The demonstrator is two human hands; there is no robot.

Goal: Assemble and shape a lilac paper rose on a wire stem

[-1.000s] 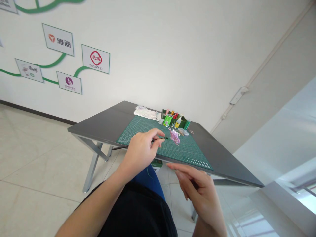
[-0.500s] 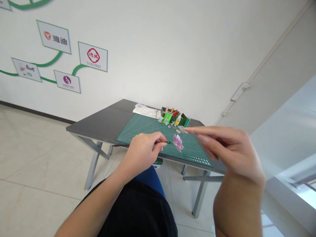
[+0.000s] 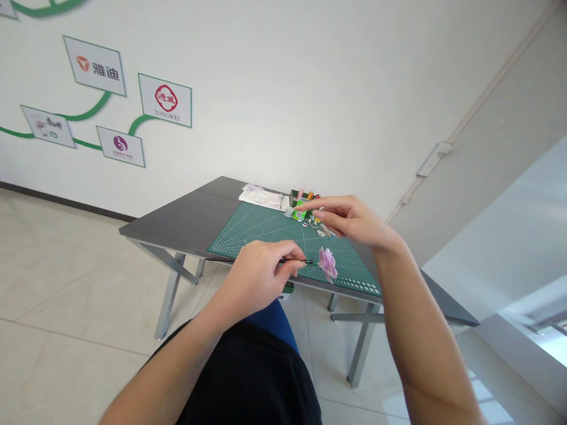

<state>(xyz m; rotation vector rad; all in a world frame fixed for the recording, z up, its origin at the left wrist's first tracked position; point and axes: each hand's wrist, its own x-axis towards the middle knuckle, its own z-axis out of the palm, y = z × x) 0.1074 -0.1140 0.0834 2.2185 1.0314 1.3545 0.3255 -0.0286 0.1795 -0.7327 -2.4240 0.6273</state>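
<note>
My left hand (image 3: 266, 271) is closed in a pinch over the mat's front edge. It grips the thin stem of a pale purple artificial flower (image 3: 328, 264). A dark length of the stem (image 3: 220, 260) sticks out to the left behind the hand, and the bloom points right. My right hand (image 3: 354, 219) hovers farther back, above the supplies at the rear of the mat. Its index finger is stretched out to the left, with the thumb below and apart, and I see nothing held in it. The index fingertip overlaps a bright green container (image 3: 300, 213) in the view; contact cannot be judged.
A green cutting mat (image 3: 266, 233) covers much of the dark table (image 3: 190, 209). White sheets (image 3: 261, 198) lie at the back, beside a small clear cup (image 3: 289, 211). White-handled scissors (image 3: 321, 233) and small bits lie under my right hand. A dark green box (image 3: 293, 195) stands against the wall.
My right hand has moved left and away from me, from the right side to above the supplies. My left hand and the flower have shifted slightly right.
</note>
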